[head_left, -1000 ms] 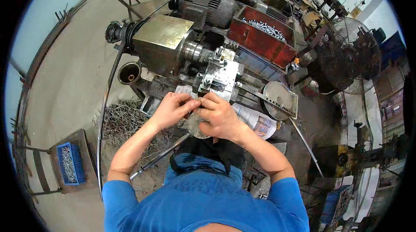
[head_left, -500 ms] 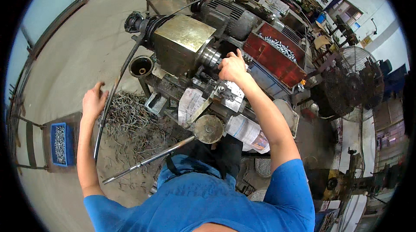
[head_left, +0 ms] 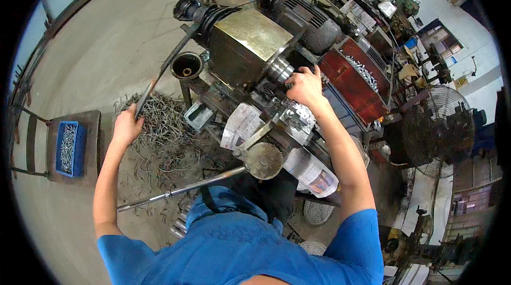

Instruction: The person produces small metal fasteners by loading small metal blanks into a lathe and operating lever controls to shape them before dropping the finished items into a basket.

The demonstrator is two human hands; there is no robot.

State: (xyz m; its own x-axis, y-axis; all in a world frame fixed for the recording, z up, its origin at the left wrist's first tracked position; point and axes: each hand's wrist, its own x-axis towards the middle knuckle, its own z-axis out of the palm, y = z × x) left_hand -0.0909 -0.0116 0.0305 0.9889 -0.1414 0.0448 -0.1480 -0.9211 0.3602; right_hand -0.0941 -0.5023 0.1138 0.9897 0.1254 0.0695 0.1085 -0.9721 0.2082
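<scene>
My left hand [head_left: 128, 126] is closed around the long metal lever [head_left: 166, 68], which slants up to the back end of the lathe's headstock [head_left: 249, 39]. At the front of that headstock is the shiny round chuck [head_left: 280, 70]. My right hand [head_left: 305, 89] is at the chuck's face with its fingers bent in and one finger raised. Whatever those fingers pinch is hidden behind them. Just below my right hand sits the tool post [head_left: 296, 120] on its slide. A round dark plate [head_left: 265, 160] with a long steel handle [head_left: 186, 188] lies nearer my body.
Right of the headstock stands a red metal bin [head_left: 355, 78] of small metal parts. A heap of metal shavings [head_left: 159, 117] covers the floor below the lever. At far left a blue crate [head_left: 69, 149] holds small parts. A large fan [head_left: 437, 125] stands at the right.
My left hand has moved from open beside the lever to a grip on it. My right hand stays at the chuck, its fingers slightly shifted. The whole view has turned a little.
</scene>
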